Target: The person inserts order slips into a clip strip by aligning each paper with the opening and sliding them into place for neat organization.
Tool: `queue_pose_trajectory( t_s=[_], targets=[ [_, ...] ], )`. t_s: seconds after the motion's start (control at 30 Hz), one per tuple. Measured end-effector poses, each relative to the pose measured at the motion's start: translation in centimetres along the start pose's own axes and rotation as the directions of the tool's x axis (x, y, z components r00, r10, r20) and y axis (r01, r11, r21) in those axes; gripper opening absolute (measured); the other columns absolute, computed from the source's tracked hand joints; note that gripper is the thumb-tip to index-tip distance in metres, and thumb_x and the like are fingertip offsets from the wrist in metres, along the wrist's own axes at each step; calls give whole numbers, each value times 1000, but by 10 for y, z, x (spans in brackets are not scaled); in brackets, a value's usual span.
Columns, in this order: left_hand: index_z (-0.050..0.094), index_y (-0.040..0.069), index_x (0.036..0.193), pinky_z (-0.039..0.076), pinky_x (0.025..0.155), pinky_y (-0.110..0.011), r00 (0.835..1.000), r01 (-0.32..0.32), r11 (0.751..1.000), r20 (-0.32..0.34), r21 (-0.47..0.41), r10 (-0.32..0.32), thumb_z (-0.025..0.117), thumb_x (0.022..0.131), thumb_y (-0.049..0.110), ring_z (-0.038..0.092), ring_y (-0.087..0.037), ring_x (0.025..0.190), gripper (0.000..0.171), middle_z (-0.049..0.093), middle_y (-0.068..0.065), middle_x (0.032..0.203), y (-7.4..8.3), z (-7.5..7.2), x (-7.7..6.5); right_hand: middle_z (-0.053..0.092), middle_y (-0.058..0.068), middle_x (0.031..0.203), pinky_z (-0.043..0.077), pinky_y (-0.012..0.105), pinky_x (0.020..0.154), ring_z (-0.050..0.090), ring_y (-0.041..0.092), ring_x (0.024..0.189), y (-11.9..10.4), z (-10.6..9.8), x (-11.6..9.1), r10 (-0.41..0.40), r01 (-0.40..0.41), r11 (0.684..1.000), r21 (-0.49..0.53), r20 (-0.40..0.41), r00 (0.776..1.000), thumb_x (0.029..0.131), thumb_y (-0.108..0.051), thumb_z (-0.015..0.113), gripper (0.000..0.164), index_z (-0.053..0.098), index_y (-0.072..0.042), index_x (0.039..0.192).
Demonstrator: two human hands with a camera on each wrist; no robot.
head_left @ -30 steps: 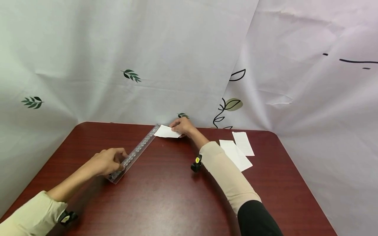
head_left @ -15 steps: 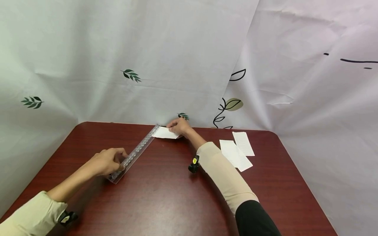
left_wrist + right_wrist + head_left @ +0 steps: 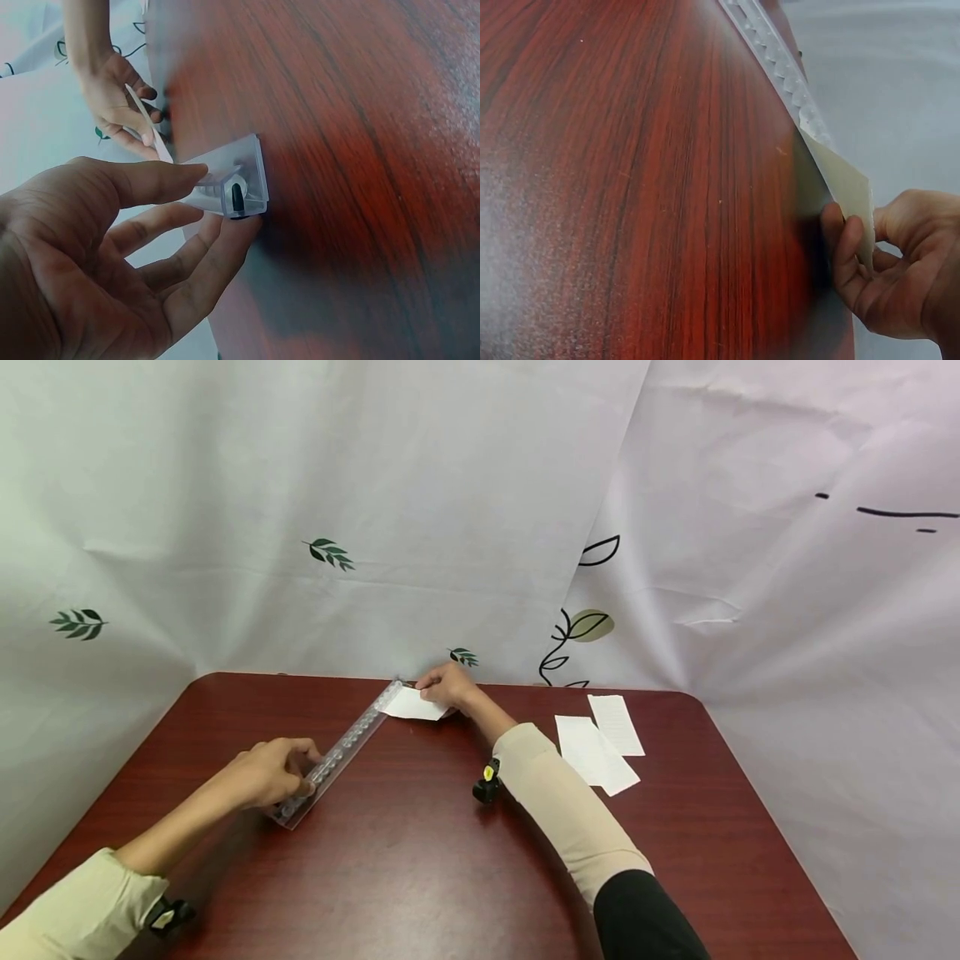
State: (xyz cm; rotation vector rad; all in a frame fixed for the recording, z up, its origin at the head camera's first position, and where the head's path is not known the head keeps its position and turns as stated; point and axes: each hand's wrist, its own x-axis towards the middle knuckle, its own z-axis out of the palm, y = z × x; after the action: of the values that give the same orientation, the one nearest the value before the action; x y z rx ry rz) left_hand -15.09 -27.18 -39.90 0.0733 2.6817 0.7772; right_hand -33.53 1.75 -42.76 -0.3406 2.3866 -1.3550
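A long clear plastic rail (image 3: 347,750) with a row of small repeated shapes along it lies slanted across the left part of the table. My left hand (image 3: 264,772) holds its near end between thumb and fingers; the left wrist view shows this rail end (image 3: 247,180) up close, with a dark slot-like part inside. At the rail's far end, my right hand (image 3: 448,687) pinches a small white piece of paper (image 3: 411,703). One edge of the paper (image 3: 847,184) meets the rail in the right wrist view. Whether it sits inside the rail, I cannot tell.
Two more white papers (image 3: 596,752) lie on the right side of the reddish-brown table (image 3: 420,860), one partly overlapping the other. A pale cloth backdrop (image 3: 390,527) with leaf prints stands right behind the table's far edge. Each wrist carries a small black camera (image 3: 486,783).
My right hand has moved slightly left and toward me, and the paper's edge now overlaps the rail's far end more. The left hand and rail stay in place.
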Motion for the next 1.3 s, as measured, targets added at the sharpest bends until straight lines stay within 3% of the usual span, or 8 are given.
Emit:
queue_pose_trajectory(
  t_s=[0.4,0.77,1.3],
  targets=[
    [68,5,133,64,59,-40,996,8,991,86,-132,3,79,102,7,68,-25,78,32,73,-13,104,-8,-5,6,75,29,128,55,26,59,63,16,78,1,5,-4,-21,22,1000,-4,32,999,108,0,69,26,80,3,132],
    [66,4,132,65,60,-44,991,20,978,133,-206,7,80,102,4,69,-27,82,33,68,-13,103,-14,-9,12,75,16,108,56,27,59,64,15,76,0,10,-10,-23,24,1000,-16,70,997,107,0,71,26,79,2,132],
    [66,3,133,66,59,-44,992,29,980,129,-196,-4,80,101,2,70,-26,82,34,68,-12,98,-14,-8,13,78,19,109,55,23,60,64,12,77,-2,18,-16,-42,47,998,-46,113,993,105,-2,77,25,80,2,129]
  ],
)
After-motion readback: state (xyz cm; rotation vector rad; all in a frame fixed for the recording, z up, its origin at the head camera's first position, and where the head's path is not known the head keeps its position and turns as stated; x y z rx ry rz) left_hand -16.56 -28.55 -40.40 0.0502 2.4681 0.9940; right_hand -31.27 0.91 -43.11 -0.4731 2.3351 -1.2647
